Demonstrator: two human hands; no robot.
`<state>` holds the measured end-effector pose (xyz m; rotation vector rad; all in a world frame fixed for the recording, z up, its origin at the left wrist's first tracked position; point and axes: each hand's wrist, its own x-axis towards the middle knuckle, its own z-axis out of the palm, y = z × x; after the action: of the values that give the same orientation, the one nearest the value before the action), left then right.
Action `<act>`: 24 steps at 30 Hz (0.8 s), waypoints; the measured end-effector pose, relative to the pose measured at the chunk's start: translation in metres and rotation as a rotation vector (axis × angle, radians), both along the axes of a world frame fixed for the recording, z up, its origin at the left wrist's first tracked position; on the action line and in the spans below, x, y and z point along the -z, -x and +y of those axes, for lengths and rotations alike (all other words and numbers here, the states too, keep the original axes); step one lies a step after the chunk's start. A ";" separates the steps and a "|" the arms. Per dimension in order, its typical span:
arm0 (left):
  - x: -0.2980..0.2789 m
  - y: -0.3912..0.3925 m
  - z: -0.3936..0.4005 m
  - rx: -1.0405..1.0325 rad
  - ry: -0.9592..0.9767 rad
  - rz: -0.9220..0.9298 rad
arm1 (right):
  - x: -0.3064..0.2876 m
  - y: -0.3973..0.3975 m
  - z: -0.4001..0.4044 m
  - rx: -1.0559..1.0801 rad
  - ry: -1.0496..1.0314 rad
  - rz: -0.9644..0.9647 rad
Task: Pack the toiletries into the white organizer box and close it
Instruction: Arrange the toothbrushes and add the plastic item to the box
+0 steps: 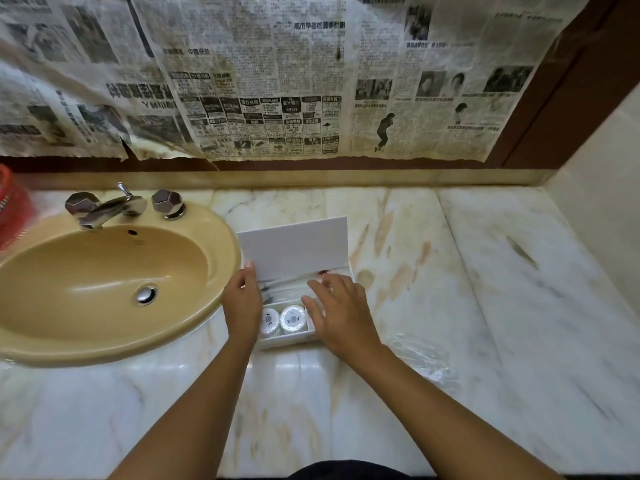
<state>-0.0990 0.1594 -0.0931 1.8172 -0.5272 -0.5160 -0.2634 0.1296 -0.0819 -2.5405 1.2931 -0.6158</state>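
Head view: two round white tins [284, 319] bear a dark crest, its lettering too small to read; they sit in the near compartment of the white organizer box [289, 336], beside the sink [221, 237] on the marble tabletop [485, 306]. Left hand [242, 303] pinches the raised lid [294, 247] at its left edge; right hand [341, 317] hovers spread over the box's right side; bare tabletop lies open to the right.

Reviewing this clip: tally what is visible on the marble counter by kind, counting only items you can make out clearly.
White organizer box with raised lid: 1
Round white patterned containers in the box's front compartment: 2
Crumpled clear plastic wrapper right of the box: 1
Red plastic basket at the left edge: 1
Total: 5
Items in the rear compartment are too blurred to count.
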 end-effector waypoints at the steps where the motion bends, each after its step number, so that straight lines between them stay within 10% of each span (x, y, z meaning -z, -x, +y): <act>1: 0.001 0.000 0.000 -0.002 -0.004 -0.001 | 0.007 0.011 0.002 0.049 0.055 -0.052; 24: 0.008 -0.002 -0.001 0.010 -0.023 -0.062 | 0.070 0.116 0.023 0.422 0.028 0.317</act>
<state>-0.0969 0.1583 -0.1013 1.8587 -0.5747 -0.4751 -0.3797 0.1524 -0.1516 -2.4698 1.9705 -0.3069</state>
